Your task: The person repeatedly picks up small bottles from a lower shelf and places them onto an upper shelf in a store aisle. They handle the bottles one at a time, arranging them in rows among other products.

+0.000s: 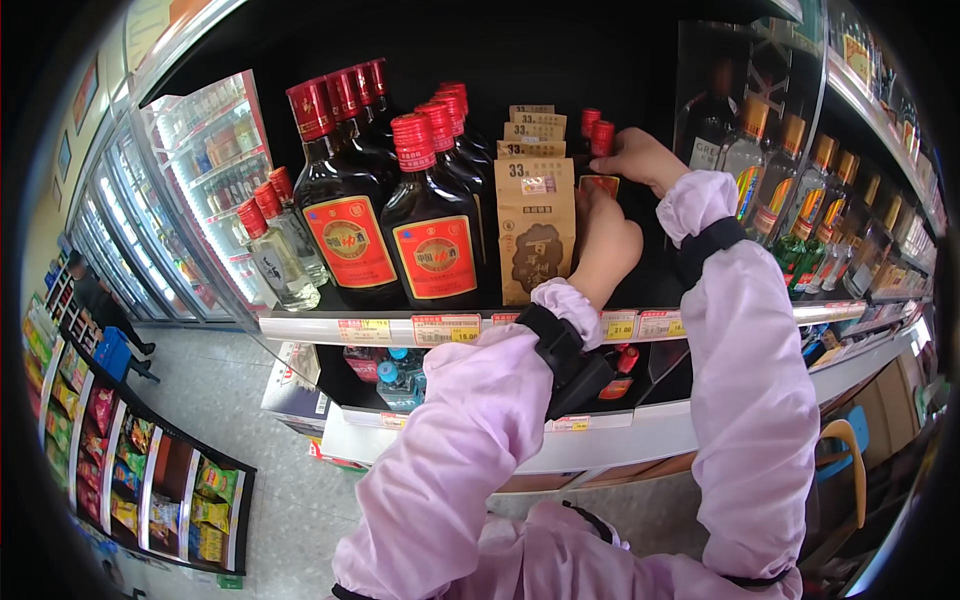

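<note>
My right hand (637,159) has its fingers at the neck of a small dark bottle with a red cap (602,139), at the right of the paper packages. My left hand (606,234) is beside the front brown paper package (535,232); its fingertips reach toward the same small bottle's red label and are partly hidden. Whether they grip it is unclear. Another red-capped bottle (589,120) stands behind. Several brown packages stand in a row, front to back. Dark bottles with red labels, one large (351,240) and one smaller (439,255), head the rows at the left.
The shelf's front edge (517,324) carries price tags. Small clear bottles (279,262) stand at the left end. Clear bottles with gold caps (742,142) stand right, past a transparent divider. Blue-capped bottles (397,386) sit below. A person (101,296) stands far left by a snack rack (150,480).
</note>
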Demonstrator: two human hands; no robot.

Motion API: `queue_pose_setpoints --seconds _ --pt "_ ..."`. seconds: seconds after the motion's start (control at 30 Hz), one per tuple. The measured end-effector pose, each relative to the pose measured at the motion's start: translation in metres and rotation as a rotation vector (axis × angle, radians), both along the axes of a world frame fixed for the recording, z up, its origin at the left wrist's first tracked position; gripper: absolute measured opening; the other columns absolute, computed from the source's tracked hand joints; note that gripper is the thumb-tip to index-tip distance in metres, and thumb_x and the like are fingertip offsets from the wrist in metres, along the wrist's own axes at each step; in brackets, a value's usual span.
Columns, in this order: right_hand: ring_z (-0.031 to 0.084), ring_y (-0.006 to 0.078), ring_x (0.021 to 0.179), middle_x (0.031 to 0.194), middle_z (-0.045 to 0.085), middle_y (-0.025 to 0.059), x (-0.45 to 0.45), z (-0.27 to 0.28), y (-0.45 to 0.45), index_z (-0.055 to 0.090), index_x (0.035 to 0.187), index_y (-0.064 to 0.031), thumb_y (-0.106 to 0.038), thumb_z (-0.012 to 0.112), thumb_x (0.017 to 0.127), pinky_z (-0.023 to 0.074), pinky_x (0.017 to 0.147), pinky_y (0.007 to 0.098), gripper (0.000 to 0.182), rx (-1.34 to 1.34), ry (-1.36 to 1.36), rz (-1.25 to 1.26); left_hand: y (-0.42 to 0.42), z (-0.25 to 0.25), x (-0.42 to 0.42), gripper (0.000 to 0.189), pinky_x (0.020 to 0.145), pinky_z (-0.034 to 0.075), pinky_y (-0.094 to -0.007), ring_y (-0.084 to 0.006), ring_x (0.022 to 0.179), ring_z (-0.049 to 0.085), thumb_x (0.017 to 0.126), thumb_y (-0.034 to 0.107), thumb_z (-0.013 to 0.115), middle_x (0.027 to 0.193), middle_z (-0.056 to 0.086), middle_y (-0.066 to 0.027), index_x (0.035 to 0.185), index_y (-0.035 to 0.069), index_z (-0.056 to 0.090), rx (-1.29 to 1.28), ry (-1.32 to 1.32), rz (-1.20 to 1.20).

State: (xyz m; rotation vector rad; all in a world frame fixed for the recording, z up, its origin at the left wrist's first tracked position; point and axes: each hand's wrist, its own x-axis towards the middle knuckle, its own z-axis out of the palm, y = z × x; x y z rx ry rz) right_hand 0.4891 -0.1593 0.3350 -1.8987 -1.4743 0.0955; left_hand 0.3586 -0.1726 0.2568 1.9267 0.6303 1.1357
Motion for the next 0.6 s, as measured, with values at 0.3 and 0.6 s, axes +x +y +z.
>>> queue_pose_setpoints --seconds 0.3,0.6 --pt "0.06 0.0292 0.1 0.106 0.06 0.0206 -0.08 0.015 -0.126 0.052 0.118 0.0024 -0.019 0.064 0.083 0.0475 0.086 0.0357 0.042 0.509 -0.239 0.067 -0.056 -0.011 -0.074 0.057 0.108 0.028 -0.0412 -0.0428 0.13 0.031 0.081 -0.007 0.043 0.137 0.031 -0.0329 0.135 -0.011 0.026 0.542 -0.04 -0.337" --pt "0.064 0.0277 0.068 0.075 0.064 0.0136 -0.129 -0.104 -0.212 0.061 0.091 -0.0015 -0.013 0.063 0.082 0.0491 0.061 0.0346 0.015 -0.003 0.107 0.307 -0.041 -0.064 -0.157 0.012 0.066 0.05 -0.0356 -0.029 0.075 0.063 0.084 0.009 0.06 0.086 0.064 -0.0113 0.093 0.003 0.065 0.434 0.327 -0.677"
